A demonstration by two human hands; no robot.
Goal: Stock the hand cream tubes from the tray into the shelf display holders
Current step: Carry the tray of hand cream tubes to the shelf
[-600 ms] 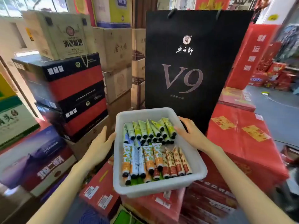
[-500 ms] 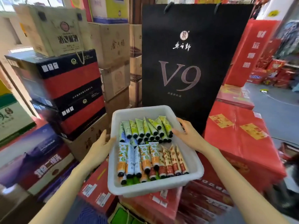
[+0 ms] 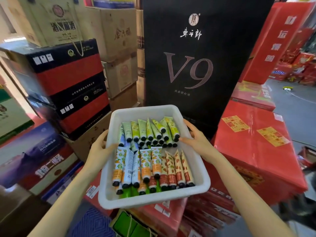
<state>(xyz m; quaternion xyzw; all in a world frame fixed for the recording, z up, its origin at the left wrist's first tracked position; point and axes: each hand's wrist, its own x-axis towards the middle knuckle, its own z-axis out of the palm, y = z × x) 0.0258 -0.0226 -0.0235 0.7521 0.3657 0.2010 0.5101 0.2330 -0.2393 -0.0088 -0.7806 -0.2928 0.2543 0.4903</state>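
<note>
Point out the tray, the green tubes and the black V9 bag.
tray [image 3: 153, 202]: head view, bare near rim.
green tubes [image 3: 142, 129]: head view, a middle tube's body.
black V9 bag [image 3: 189, 69]: head view, the printed front.

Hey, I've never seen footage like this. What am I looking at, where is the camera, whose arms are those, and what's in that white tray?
No machine here. One wide-angle camera sits on a person's head, looking forward and down, so the two bare arms are the wearer's own. The left hand and right hand each grip a side rim of the white tray, thumbs inside. In it lie hand cream tubes with black caps: green ones at the far end, orange and red ones nearer. Whether the tray rests on the red boxes below is unclear. Behind stands a tall black bag marked V9, with stacked cartons to its left.
</note>
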